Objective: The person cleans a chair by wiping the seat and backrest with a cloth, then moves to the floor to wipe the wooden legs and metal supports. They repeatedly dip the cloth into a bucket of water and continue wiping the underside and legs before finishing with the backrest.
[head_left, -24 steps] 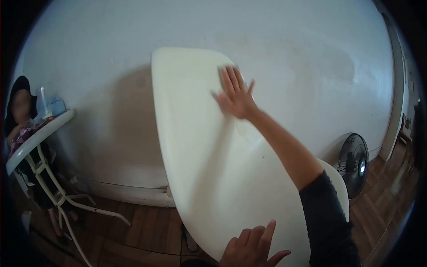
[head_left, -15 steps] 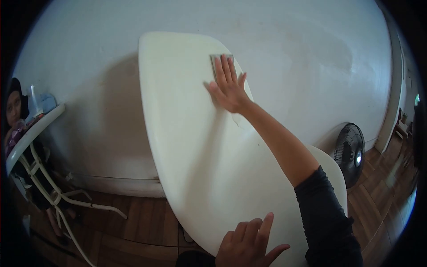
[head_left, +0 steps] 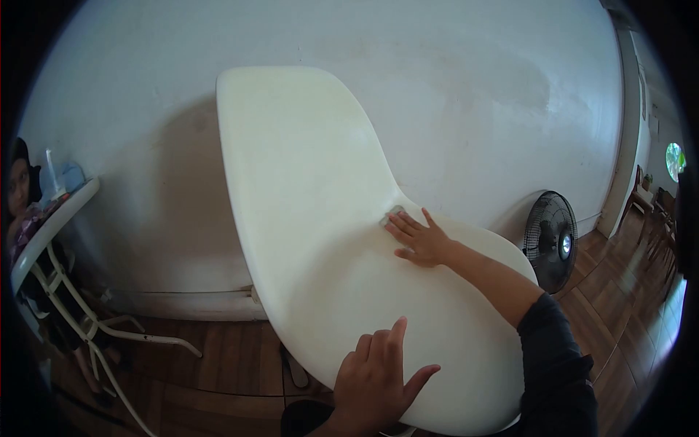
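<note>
pressing a grey pad (head_left: 393, 213) onto the white chair (head_left: 331, 240) with the right hand (head_left: 424, 242); setting it at the bend between back (head_left: 298, 146) and seat (head_left: 451, 328), near the edge on the side of the fan (head_left: 551, 244); covering its near part with the fingertips, so showing only a strip just beyond them, up and to the left in view; slanting, in that strip, up towards the fan's side, roughly across the fingers; hiding the rest, so not being able to tell the full long axis; spreading the right fingers slightly apart, laying them flat on top rather than clamping round the pad; slanting the right forearm (head_left: 495, 280) in from the lower right, over the seat; pointing the left hand (head_left: 371, 375) upward at the seat's near edge, lower in view and well apart from the pad, so leaving the right hand clearly the nearer; holding nothing visible there; standing its index finger up and its thumb out wide, bunching the others closer together; not being able to tell any touch between palm and chair; showing a person (head_left: 20, 178) beside a table (head_left: 87, 191) at far left, well apart from both hands
</note>
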Available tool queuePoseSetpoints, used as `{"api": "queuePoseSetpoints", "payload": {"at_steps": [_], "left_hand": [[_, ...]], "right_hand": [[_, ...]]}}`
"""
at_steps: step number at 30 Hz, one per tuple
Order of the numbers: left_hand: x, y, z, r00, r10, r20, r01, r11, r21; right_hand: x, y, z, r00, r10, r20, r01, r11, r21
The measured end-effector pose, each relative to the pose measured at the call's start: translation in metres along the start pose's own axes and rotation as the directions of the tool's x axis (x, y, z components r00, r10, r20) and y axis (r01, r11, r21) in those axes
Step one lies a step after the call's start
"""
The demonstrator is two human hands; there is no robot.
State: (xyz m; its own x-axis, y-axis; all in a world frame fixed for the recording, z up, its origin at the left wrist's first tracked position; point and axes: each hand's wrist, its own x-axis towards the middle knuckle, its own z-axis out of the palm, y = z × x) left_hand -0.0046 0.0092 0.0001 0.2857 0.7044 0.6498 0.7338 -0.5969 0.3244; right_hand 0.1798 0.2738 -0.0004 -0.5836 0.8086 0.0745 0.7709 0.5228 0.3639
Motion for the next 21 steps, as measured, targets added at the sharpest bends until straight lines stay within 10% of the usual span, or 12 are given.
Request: {"api": "queuePoseSetpoints", "payload": {"at_steps": [8,21], "left_hand": [[0.000,-0.001,-0.001,1.000,-0.009,-0.026,0.007,0.999,-0.042],[-0.001,-0.002,0.003,0.992,0.093,-0.088,-0.102,0.988,-0.113]], "right_hand": [[0.001,-0.021,0.016,0.968,0.251,0.004,-0.247,0.950,0.192],[-0.047,-0.126,-0.009,0.942,-0.313,-0.124,0.328,0.768,0.550]]}}
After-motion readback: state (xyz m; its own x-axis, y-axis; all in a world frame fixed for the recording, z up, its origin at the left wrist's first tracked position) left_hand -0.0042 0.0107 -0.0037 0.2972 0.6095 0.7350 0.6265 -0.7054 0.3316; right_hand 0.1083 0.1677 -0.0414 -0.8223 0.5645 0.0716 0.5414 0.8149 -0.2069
